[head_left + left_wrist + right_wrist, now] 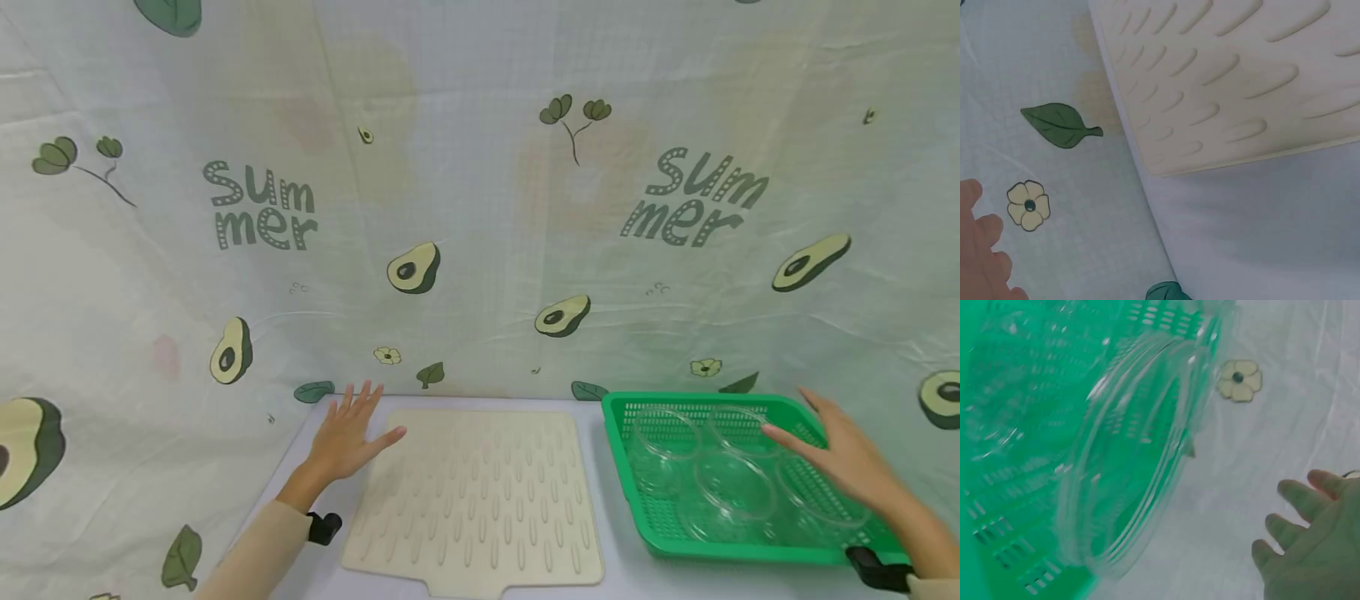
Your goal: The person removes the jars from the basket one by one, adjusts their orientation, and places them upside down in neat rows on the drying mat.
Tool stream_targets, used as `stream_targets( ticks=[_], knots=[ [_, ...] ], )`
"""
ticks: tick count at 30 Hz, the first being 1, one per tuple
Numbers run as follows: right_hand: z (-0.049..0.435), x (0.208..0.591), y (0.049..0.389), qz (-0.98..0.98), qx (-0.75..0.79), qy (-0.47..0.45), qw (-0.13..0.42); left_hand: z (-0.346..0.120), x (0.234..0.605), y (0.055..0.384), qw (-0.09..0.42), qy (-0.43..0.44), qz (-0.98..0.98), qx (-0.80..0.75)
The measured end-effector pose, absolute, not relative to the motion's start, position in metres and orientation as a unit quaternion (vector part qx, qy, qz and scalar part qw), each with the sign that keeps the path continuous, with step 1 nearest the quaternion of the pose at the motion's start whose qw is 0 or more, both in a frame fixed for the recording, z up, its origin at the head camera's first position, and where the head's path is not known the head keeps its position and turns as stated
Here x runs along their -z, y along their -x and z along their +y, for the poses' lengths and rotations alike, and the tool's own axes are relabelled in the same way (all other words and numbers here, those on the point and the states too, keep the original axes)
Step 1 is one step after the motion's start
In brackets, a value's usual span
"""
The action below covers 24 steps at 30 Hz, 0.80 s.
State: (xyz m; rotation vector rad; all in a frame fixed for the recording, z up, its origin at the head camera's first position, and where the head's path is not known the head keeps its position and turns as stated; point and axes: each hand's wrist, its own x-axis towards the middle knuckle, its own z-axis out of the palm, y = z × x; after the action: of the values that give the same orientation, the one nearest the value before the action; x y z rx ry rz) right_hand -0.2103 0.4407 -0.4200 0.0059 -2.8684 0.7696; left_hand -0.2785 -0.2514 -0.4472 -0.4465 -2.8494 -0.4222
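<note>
My left hand (342, 442) is spread with straight fingers over the left edge of a cream ridged drying mat (480, 492), holding nothing. At the right, my right hand (855, 454) hovers over the right side of a green plastic basket (626, 492), its thumb and fingers apart and nothing between them. Inside the basket stand several clear round glass bowls (735, 487); one clear bowl rim (1079, 487) shows large in the right wrist view, left of the right hand's fingers (1300, 500). The left wrist view shows the left hand's fingers (985, 231) at its lower left, away from the mat.
The mat and basket lie side by side on a white table (600, 467), with a narrow strip between them. A pale cloth (480, 208) printed with avocados and leaves hangs behind the table and at its left. A black strap (324, 528) circles the left wrist.
</note>
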Motion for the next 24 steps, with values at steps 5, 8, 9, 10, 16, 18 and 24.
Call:
stream_targets(
  ticks=[5,8,9,10,16,18,24],
  knots=[
    [0.452,0.431,0.202,-0.952,-0.292,0.032,0.088,-0.246,0.446,0.279,0.116,0.153,-0.971,0.146],
    [0.454,0.437,0.197,-0.943,-0.313,0.048,0.098,-0.244,0.446,0.279,0.111,0.153,-0.971,0.149],
    [0.454,0.44,0.195,-0.941,-0.317,0.053,0.101,-0.243,0.446,0.279,0.112,0.155,-0.97,0.151],
    [0.454,0.441,0.193,-0.94,-0.32,0.057,0.108,-0.242,0.446,0.279,0.11,0.157,-0.97,0.151],
    [0.454,0.449,0.184,-0.93,-0.334,0.065,0.139,-0.23,0.447,0.276,0.113,0.17,-0.964,0.169],
    [0.456,0.452,0.181,-0.927,-0.343,0.064,0.14,-0.225,0.448,0.275,0.12,0.181,-0.96,0.177],
    [0.467,0.469,0.173,-0.924,-0.348,0.057,0.147,-0.207,0.449,0.272,0.125,0.207,-0.952,0.19]
  ],
)
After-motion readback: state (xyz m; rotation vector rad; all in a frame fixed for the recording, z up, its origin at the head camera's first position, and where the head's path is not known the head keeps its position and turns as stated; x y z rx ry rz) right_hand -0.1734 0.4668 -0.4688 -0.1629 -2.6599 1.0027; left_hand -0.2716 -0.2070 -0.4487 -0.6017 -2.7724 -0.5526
